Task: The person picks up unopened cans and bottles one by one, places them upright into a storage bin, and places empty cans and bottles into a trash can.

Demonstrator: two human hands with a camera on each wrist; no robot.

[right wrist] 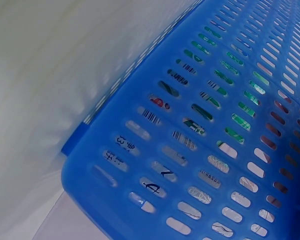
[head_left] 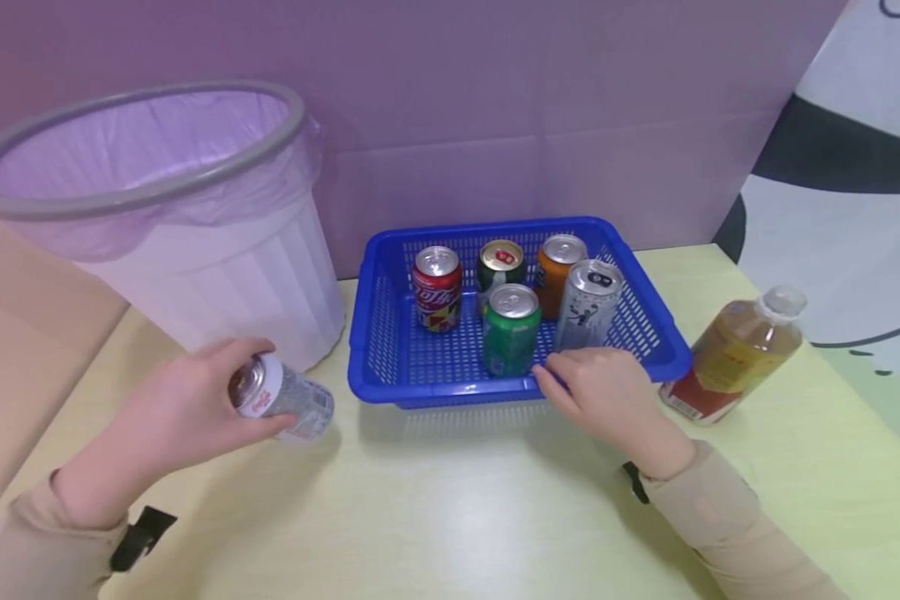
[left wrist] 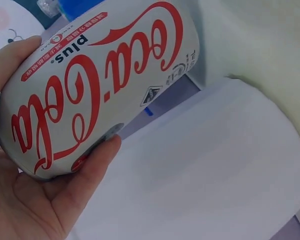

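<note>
My left hand point(head_left: 195, 400) grips a white and silver Coca-Cola Plus can point(head_left: 296, 400), thumb on one side and fingers round the other. The can is tilted over the table in front of the bin; its red lettering fills much of the left wrist view point(left wrist: 102, 85). At the front right rim of a blue plastic basket point(head_left: 450, 389), my right hand point(head_left: 603, 396) holds the edge with curled fingers. Inside the basket stand a green can point(head_left: 512, 333), a tall silver can point(head_left: 588, 308), a red can point(head_left: 437, 292), a dark green can point(head_left: 500, 265) and an orange can point(head_left: 551, 283).
A white bin point(head_left: 247, 275) with a grey rim and a thin liner stands at the left, beyond my left hand. To the right of the basket, a bottle of amber drink point(head_left: 738, 354) leans in view on the pale table point(head_left: 450, 517). A wall panel point(head_left: 450, 100) rises behind.
</note>
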